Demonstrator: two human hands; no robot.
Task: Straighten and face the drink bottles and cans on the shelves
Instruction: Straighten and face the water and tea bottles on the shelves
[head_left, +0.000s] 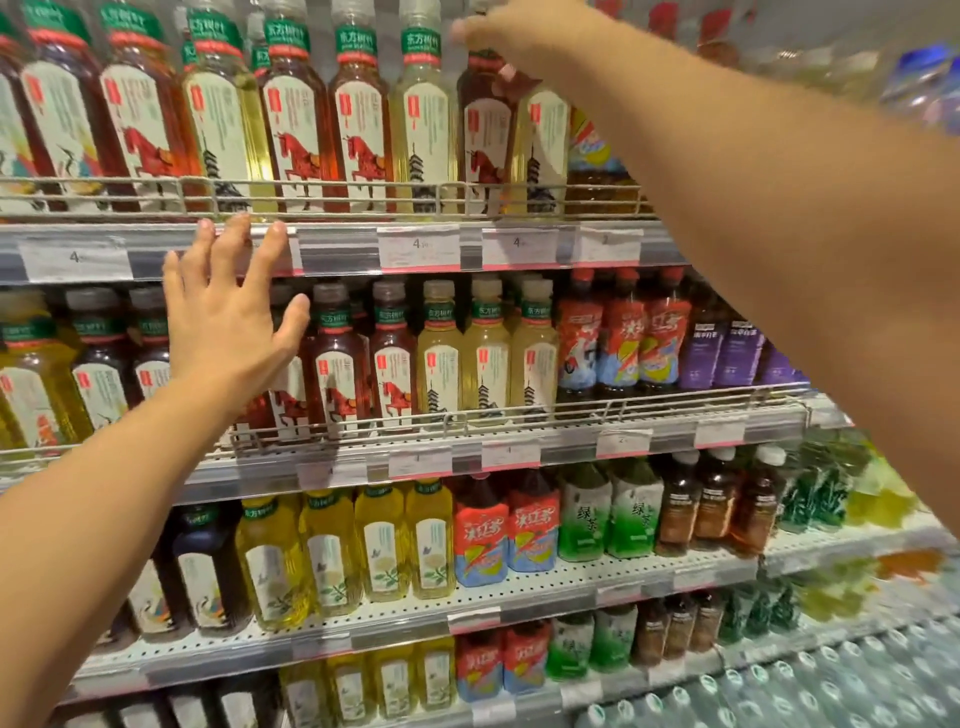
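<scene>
Two hands are up at once, and the work is on the top shelf (337, 244). My right hand (511, 39) is reaching to the cap end of a dark red tea bottle (485, 135) that stands among the horse-label and pagoda-label bottles behind the wire rail (311, 200). Its fingers look curled over the top of that bottle, though blur there means I cannot tell for sure whether I am gripping the cap or only touching it. My left hand (228, 322) is spread flat, fingers straight, hovering in front of the second shelf's bottles with its fingertips near the price strip (421, 249), holding nothing.

That red bottle leans a little and its label is turned partly aside compared with its neighbours. To do this well I should take it by the neck, set it upright, then twist until the horse faces straight out like the rest, and draw it forward against the rail. My left hand would be better used steadying the pale bottle (545, 145) just beside it, since these stand tightly packed and one knock could tip the row.
</scene>
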